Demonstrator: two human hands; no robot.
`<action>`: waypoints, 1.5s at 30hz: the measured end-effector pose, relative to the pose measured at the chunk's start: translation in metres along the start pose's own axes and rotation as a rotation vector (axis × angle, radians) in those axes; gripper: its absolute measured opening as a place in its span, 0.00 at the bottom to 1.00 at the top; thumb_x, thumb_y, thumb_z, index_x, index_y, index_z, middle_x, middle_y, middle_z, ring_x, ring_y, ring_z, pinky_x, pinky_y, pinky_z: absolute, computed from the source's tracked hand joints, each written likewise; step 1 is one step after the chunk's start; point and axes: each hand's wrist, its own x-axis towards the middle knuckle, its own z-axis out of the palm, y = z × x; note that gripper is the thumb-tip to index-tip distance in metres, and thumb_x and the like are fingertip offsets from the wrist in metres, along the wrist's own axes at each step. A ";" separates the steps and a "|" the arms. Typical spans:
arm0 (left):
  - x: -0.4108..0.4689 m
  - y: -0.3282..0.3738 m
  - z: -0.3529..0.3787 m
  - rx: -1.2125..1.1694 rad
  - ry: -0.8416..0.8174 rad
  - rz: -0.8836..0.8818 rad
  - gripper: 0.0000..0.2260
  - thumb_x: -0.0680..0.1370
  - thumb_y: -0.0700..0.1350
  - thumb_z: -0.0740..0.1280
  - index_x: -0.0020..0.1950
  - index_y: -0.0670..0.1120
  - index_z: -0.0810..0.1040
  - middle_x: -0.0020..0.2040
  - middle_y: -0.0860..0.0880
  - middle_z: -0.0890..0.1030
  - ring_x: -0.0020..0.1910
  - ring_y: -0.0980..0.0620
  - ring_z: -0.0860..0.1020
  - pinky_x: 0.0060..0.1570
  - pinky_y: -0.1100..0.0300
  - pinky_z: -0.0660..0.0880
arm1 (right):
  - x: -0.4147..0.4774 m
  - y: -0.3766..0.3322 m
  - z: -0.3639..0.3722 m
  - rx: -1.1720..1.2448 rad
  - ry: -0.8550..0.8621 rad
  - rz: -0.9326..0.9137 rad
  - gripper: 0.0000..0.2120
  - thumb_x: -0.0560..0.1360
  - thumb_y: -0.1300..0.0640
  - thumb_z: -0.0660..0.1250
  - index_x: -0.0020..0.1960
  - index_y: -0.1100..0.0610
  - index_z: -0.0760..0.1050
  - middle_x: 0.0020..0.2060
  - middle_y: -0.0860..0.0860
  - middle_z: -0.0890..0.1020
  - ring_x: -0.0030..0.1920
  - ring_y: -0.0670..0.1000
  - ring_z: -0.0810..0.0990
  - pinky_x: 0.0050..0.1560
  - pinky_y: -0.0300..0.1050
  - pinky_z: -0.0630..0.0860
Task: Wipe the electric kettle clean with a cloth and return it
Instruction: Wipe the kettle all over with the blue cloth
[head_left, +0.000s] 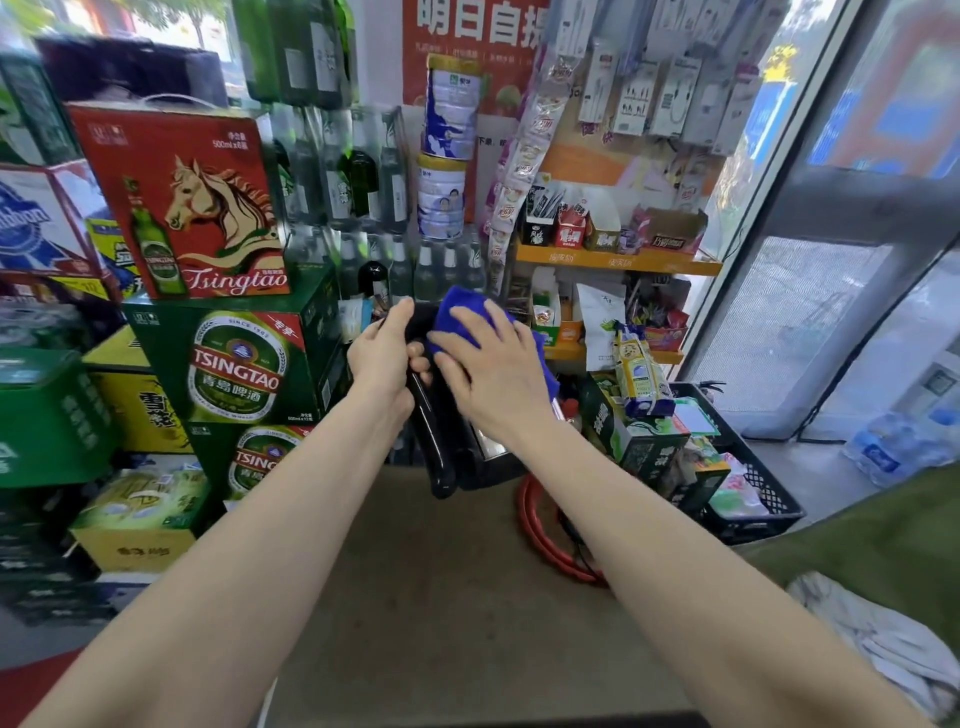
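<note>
**Wiping in progress: kettle held in mid-air, not yet returned**

Two bare forearms reach forward over a dull tan floor or counter surface (441, 597). The left hand (382, 353) is wrapped around the glossy black handle of the electric kettle (441, 441), holding it up, apart from any surface. The right hand (493, 371) lies flat, fingers spread, pressing a blue cloth (462, 312) against the kettle's upper part; it presses more than it grasps. The cloth looks soft and napped; the kettle's plastic is smooth and reflective, with a metallic band low on the body. Judged from this, cleaning is under way and the return remains. Beyond stand printed cardboard beer cartons (239, 364) and an orange snack shelf (618, 260).
</note>
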 end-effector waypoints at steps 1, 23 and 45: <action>0.000 -0.001 -0.001 0.006 -0.009 -0.001 0.10 0.76 0.51 0.69 0.49 0.47 0.73 0.22 0.52 0.68 0.19 0.55 0.64 0.21 0.65 0.63 | 0.004 0.007 -0.002 0.045 0.006 -0.003 0.18 0.82 0.45 0.55 0.65 0.46 0.78 0.70 0.50 0.76 0.73 0.57 0.70 0.68 0.55 0.68; -0.007 -0.002 -0.009 -0.003 0.003 -0.007 0.10 0.75 0.51 0.71 0.42 0.48 0.74 0.22 0.52 0.68 0.20 0.55 0.64 0.22 0.63 0.63 | 0.004 0.015 -0.018 0.420 0.012 0.508 0.19 0.83 0.45 0.54 0.69 0.46 0.74 0.64 0.46 0.78 0.68 0.51 0.74 0.65 0.49 0.71; -0.031 -0.008 0.002 0.074 -0.075 0.106 0.08 0.76 0.50 0.72 0.50 0.48 0.77 0.26 0.50 0.70 0.22 0.54 0.66 0.22 0.62 0.65 | 0.004 0.049 -0.002 0.564 0.017 0.670 0.19 0.82 0.41 0.50 0.60 0.48 0.75 0.57 0.49 0.79 0.57 0.50 0.76 0.57 0.48 0.72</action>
